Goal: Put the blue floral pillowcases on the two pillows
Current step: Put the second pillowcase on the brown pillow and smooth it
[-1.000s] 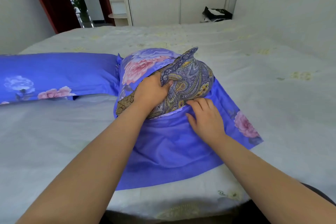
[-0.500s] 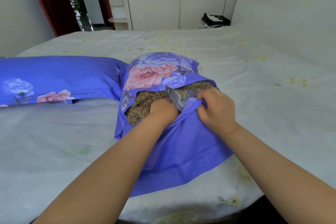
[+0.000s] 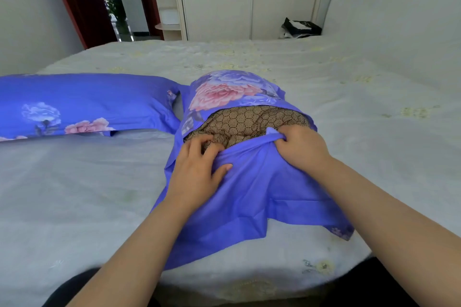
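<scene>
The right hand (image 3: 300, 148) is pinching the open hem of the pillowcase (image 3: 249, 187), its grip closed on a bunched fold of blue cloth. The left hand (image 3: 199, 169) is lying on the hem beside it, fingers loosely bent with their tips against the pillow (image 3: 252, 121); it is gripping nothing. The pillow's brown honeycomb-patterned end is showing at the opening, the far part sitting inside the case. Slack cloth is trailing toward the person. A second pillow (image 3: 82, 104), fully cased, is lying just left on the bed (image 3: 349, 97).
</scene>
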A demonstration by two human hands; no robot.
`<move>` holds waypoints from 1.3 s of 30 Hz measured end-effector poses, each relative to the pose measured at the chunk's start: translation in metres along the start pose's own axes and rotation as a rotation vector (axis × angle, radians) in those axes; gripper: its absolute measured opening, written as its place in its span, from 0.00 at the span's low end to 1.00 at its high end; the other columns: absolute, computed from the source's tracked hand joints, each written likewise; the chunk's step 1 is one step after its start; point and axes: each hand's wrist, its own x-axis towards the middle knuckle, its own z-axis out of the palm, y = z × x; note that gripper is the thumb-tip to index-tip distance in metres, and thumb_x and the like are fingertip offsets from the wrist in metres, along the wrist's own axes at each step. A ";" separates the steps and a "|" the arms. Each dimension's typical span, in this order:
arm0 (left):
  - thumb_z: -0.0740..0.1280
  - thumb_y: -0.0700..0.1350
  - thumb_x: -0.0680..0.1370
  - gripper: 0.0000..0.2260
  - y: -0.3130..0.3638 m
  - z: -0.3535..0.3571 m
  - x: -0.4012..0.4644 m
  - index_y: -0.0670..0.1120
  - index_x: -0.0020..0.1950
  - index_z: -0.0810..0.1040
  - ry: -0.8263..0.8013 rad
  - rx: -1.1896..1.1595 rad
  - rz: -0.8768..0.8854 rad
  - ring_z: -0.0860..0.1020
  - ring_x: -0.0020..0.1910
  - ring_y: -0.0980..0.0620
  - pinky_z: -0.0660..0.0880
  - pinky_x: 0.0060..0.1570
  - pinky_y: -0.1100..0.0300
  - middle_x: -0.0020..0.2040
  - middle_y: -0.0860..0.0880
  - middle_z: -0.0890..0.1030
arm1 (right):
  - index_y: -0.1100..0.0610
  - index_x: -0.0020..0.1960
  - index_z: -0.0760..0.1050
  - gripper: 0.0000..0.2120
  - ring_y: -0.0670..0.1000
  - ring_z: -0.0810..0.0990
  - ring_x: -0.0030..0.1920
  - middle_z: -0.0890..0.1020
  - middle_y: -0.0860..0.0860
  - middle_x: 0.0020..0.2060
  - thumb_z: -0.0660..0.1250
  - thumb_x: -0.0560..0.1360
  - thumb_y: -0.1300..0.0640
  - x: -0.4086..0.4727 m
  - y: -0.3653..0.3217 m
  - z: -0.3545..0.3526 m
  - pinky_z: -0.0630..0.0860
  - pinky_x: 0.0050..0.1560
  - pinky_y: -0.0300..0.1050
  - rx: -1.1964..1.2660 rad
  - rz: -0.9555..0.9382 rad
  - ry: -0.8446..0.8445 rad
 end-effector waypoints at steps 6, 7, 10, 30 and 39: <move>0.59 0.43 0.76 0.04 0.008 -0.006 0.028 0.45 0.47 0.65 -0.027 -0.087 -0.157 0.76 0.38 0.37 0.69 0.35 0.50 0.37 0.41 0.77 | 0.56 0.41 0.81 0.19 0.59 0.70 0.60 0.75 0.56 0.57 0.60 0.74 0.42 -0.010 -0.018 0.004 0.66 0.59 0.51 -0.059 -0.092 0.195; 0.60 0.42 0.77 0.04 0.012 -0.006 0.031 0.44 0.49 0.66 -0.015 -0.130 -0.208 0.77 0.38 0.36 0.69 0.35 0.49 0.39 0.41 0.77 | 0.58 0.44 0.81 0.16 0.60 0.65 0.66 0.70 0.58 0.65 0.63 0.75 0.47 -0.009 -0.021 0.003 0.64 0.64 0.51 -0.019 -0.054 0.145; 0.60 0.40 0.77 0.16 0.026 -0.006 0.042 0.44 0.63 0.64 0.061 -0.330 -0.374 0.78 0.45 0.36 0.71 0.40 0.49 0.45 0.41 0.79 | 0.59 0.39 0.73 0.10 0.58 0.73 0.59 0.76 0.59 0.58 0.62 0.75 0.54 -0.004 -0.029 -0.005 0.69 0.53 0.46 0.155 0.080 0.003; 0.58 0.42 0.80 0.08 -0.018 -0.032 0.069 0.42 0.52 0.76 -0.195 -0.303 -0.421 0.76 0.53 0.40 0.72 0.52 0.52 0.51 0.41 0.80 | 0.56 0.50 0.73 0.07 0.56 0.74 0.57 0.77 0.54 0.53 0.57 0.80 0.56 0.012 -0.017 -0.020 0.68 0.52 0.43 0.223 -0.013 -0.238; 0.65 0.47 0.76 0.09 -0.014 -0.017 0.073 0.46 0.36 0.72 -0.263 -0.276 -0.464 0.73 0.39 0.47 0.68 0.39 0.58 0.35 0.49 0.74 | 0.58 0.44 0.78 0.05 0.48 0.77 0.37 0.80 0.51 0.38 0.69 0.74 0.57 0.005 0.012 -0.001 0.73 0.42 0.42 0.726 0.263 -0.146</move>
